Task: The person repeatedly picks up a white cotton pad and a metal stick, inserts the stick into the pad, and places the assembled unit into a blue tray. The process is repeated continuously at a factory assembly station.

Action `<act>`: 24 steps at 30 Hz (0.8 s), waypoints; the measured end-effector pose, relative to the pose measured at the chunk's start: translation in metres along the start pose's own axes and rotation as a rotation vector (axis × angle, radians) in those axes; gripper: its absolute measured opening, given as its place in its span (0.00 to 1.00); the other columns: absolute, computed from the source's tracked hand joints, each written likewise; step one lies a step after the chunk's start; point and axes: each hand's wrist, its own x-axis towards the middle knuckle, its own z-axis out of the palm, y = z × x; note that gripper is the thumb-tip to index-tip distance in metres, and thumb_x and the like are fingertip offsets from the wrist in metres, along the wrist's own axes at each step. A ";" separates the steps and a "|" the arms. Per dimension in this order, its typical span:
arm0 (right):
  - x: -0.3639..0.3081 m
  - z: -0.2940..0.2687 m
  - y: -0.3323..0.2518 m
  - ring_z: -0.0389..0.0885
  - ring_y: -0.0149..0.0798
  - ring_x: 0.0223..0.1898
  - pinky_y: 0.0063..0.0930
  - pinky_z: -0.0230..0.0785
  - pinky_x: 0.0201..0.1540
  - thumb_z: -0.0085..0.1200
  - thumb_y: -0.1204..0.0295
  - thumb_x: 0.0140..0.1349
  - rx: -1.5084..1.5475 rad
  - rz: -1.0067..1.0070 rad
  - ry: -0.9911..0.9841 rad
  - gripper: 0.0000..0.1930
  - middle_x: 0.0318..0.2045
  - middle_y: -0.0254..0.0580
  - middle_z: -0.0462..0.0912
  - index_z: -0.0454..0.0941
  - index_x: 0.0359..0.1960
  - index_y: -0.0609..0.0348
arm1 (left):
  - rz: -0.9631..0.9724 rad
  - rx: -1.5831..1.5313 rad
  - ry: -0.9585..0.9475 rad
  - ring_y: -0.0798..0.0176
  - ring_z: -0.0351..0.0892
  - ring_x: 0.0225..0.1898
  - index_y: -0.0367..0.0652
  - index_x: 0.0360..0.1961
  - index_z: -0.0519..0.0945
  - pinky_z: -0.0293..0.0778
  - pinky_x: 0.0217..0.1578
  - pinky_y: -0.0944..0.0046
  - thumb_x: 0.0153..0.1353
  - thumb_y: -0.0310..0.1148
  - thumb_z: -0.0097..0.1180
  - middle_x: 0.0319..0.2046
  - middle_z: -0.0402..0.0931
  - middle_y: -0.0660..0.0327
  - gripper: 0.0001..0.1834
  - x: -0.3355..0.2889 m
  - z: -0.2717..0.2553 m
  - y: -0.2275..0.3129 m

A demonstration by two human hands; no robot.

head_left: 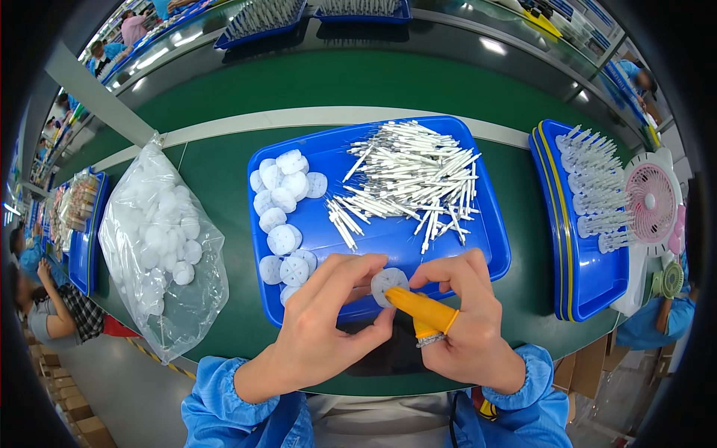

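One green work table [224,160] carries everything; one clear plastic bag [160,246] of white discs lies at its left; one blue tray [388,239] in the middle holds a heap of white sticks [414,179], too many to count, and about thirteen loose white discs [282,205]; the left hand [321,328] and right hand [467,328], one orange cot [422,308] on its thumb, together pinch one white disc [389,284] over the tray's near edge.
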 end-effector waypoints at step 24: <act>-0.009 -0.016 -0.007 0.87 0.57 0.52 0.43 0.79 0.51 0.67 0.74 0.68 0.490 0.518 -0.233 0.21 0.49 0.56 0.86 0.74 0.60 0.61 | -0.157 -0.738 -0.148 0.49 0.75 0.70 0.31 0.70 0.68 0.67 0.74 0.50 0.62 0.16 0.70 0.63 0.77 0.47 0.37 -0.005 -0.004 -0.005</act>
